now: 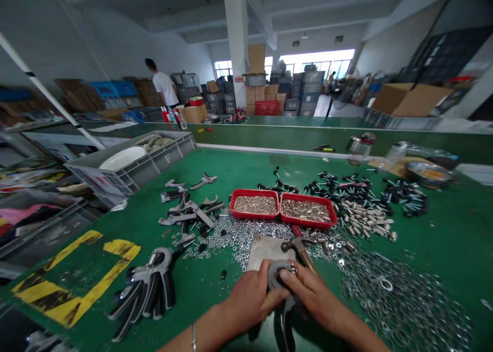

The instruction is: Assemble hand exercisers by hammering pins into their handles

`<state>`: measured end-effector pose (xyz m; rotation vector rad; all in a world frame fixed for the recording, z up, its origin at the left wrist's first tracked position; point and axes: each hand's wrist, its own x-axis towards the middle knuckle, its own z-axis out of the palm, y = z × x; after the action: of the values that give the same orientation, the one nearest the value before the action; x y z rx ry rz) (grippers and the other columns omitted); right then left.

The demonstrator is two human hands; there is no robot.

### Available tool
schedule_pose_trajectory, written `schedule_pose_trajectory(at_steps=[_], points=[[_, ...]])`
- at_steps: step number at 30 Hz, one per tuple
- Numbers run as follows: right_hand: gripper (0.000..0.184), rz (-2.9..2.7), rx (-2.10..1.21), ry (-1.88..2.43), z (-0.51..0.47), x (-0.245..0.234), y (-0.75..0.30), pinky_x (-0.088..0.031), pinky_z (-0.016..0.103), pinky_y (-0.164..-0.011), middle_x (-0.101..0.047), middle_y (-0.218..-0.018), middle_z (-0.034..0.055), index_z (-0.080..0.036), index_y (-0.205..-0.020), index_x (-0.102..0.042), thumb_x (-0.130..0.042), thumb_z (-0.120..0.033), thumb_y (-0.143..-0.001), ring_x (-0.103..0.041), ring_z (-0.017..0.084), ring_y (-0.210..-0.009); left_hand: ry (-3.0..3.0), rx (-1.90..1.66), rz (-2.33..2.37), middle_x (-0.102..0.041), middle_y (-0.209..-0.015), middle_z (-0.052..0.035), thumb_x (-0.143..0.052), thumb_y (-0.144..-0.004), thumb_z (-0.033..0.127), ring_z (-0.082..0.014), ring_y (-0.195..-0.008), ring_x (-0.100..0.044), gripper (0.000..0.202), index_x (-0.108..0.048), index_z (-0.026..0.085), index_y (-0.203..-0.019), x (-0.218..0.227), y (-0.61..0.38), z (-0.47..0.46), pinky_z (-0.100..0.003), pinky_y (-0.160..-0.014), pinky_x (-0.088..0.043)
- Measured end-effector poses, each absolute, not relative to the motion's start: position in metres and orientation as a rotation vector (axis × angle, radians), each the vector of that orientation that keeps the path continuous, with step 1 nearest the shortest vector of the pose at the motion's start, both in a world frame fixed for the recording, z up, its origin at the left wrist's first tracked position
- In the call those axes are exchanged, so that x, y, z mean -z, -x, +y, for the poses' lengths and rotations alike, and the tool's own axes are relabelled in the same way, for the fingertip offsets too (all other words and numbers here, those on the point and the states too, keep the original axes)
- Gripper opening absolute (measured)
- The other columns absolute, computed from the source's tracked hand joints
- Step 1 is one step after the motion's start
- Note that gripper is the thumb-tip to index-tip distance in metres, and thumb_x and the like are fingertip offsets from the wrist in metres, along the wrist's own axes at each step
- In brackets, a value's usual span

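A grey and black hand grip strengthener (282,311) is between my two hands, over the near edge of a metal plate (265,249). My left hand (252,295) is closed around its rounded head from the left. From the right, my right hand (314,295) grips the same head, thumb pressed near a shiny metal part (293,270). Fingers cover much of the joint. A hammer (302,252) with a wooden handle lies on the plate just beyond my right hand. Finished-looking hand grips (148,285) lie in a pile to the left.
Two red trays (279,208) of small metal pins stand beyond the plate. Loose nuts, washers and rings (400,295) spread around it. Black-headed bolts (354,188) and metal sleeves (365,218) lie at right, loose grey handles (188,211) at left. A grey crate (154,162) stands farther left.
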<state>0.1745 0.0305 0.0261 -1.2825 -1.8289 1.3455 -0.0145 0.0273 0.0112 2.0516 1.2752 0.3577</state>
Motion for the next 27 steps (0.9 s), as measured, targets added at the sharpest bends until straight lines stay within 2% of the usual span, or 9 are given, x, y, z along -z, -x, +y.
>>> schedule_pose_trajectory(at_steps=[5,9,12,14,18,20,22,24,27], points=[[0.035,-1.88,-1.354,1.326,0.024,-0.021,-0.167,-0.046,0.033,-0.09,-0.066,-0.099,0.0056,-0.02,-0.104,-0.06,-0.04,-0.049,-0.097,-0.061,0.021,-0.096,-2.198,-0.116,1.197,-0.067,-0.104,-0.0188,-0.057,-0.082,0.065,-0.0342,-0.094,-0.067,0.071,-0.046,0.009,-0.126,-0.018,0.023,0.03,-0.038,-0.078,-0.049],[0.034,-2.0,-1.256,1.368,0.038,-0.006,-0.163,-0.047,0.031,-0.087,-0.068,-0.1,0.0074,-0.019,-0.104,-0.06,-0.039,-0.044,-0.098,-0.063,0.02,-0.093,-2.201,-0.129,1.15,-0.068,-0.106,-0.0152,-0.058,-0.079,0.07,-0.0319,-0.094,-0.067,0.076,-0.046,0.014,-0.129,-0.002,0.029,0.051,-0.035,-0.077,-0.049],[0.03,-2.261,-0.854,1.499,0.081,-0.006,-0.177,-0.048,0.027,-0.079,-0.07,-0.095,0.0064,-0.018,-0.107,-0.063,-0.048,-0.04,-0.095,-0.064,0.019,-0.089,-2.19,-0.181,1.285,-0.07,-0.102,-0.015,-0.059,-0.079,0.067,-0.0323,-0.089,-0.069,0.07,-0.051,0.015,-0.125,0.013,0.028,0.08,-0.034,-0.071,-0.049],[0.028,-2.301,-0.468,1.628,0.121,-0.012,-0.195,-0.045,0.03,-0.085,-0.069,-0.101,0.0077,-0.018,-0.111,-0.065,-0.05,-0.035,-0.095,-0.062,0.021,-0.097,-2.233,-0.184,1.403,-0.071,-0.098,-0.0163,-0.064,-0.075,0.066,-0.034,-0.084,-0.069,0.065,-0.059,0.015,-0.116,0.017,0.023,0.098,-0.035,-0.067,-0.049],[0.025,-2.201,-0.191,1.83,0.192,-0.018,-0.229,-0.041,0.038,-0.091,-0.067,-0.105,0.0155,-0.015,-0.097,-0.071,-0.049,-0.025,-0.094,-0.056,0.028,-0.105,-2.518,-0.042,1.407,-0.072,-0.083,-0.018,-0.065,-0.072,0.07,-0.0358,-0.075,-0.069,0.058,-0.069,0.015,-0.09,0.005,0.005,0.131,-0.039,-0.066,-0.049],[0.02,-2.191,-0.138,1.897,0.213,-0.013,-0.237,-0.042,0.036,-0.087,-0.067,-0.102,0.0157,-0.015,-0.09,-0.072,-0.054,-0.023,-0.09,-0.056,0.028,-0.105,-2.672,-0.037,1.384,-0.071,-0.079,-0.0195,-0.06,-0.082,0.062,-0.035,-0.074,-0.068,0.05,-0.069,0.012,-0.087,-0.01,-0.006,0.153,-0.039,-0.067,-0.049],[0.016,-2.196,-0.11,1.936,0.224,-0.005,-0.24,-0.043,0.034,-0.083,-0.067,-0.1,0.0152,-0.015,-0.086,-0.071,-0.057,-0.022,-0.088,-0.056,0.028,-0.104,-2.77,-0.108,1.365,-0.071,-0.083,-0.0206,-0.055,-0.092,0.042,-0.0325,-0.079,-0.069,0.035,-0.069,0.01,-0.093,-0.025,-0.021,0.179,-0.039,-0.071,-0.049],[0.014,-2.201,-0.09,1.952,0.229,0.003,-0.239,-0.043,0.033,-0.08,-0.067,-0.101,0.0156,-0.014,-0.086,-0.07,-0.058,-0.021,-0.087,-0.056,0.028,-0.105,-2.81,-0.165,1.312,-0.071,-0.092,-0.0199,-0.051,-0.094,0.023,-0.0294,-0.088,-0.068,0.022,-0.069,0.011,-0.097,-0.034,-0.039,0.208,-0.039,-0.079,-0.047],[0.011,-2.201,-0.084,1.94,0.23,0.011,-0.24,-0.043,0.033,-0.078,-0.067,-0.102,0.0158,-0.014,-0.087,-0.067,-0.056,-0.018,-0.087,-0.057,0.028,-0.105,-2.837,-0.162,1.202,-0.072,-0.097,-0.018,-0.053,-0.091,0.012,-0.0283,-0.103,-0.063,0.018,-0.071,0.013,-0.09,-0.033,-0.068,0.244,-0.042,-0.093,-0.041]])
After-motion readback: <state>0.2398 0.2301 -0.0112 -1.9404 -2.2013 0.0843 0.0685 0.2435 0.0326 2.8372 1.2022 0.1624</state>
